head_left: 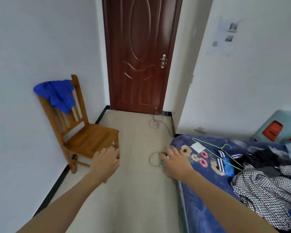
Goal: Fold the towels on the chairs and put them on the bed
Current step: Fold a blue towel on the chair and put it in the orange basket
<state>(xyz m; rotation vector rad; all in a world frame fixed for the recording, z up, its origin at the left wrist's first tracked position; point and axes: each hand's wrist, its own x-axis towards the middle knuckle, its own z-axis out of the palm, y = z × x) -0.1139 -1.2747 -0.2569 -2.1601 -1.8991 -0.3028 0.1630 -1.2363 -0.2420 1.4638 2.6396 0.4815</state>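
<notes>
A crumpled blue towel (57, 94) hangs over the backrest of a wooden chair (89, 138) against the left wall. The bed (205, 190), covered in a dark blue flowered sheet, fills the lower right. My left hand (105, 163) is stretched forward, fingers relaxed and empty, in front of the chair seat's near corner. My right hand (176, 161) reaches out with spread fingers over the bed's near corner and holds nothing. Neither hand touches the towel.
A closed dark red door (138, 54) stands straight ahead. Grey cables (155, 121) lie on the pale floor by the door and by the bed corner. On the bed lie a green wire hanger (213, 148), a checked garment (267, 195) and other clothes. A pale blue stool (279, 126) stands behind.
</notes>
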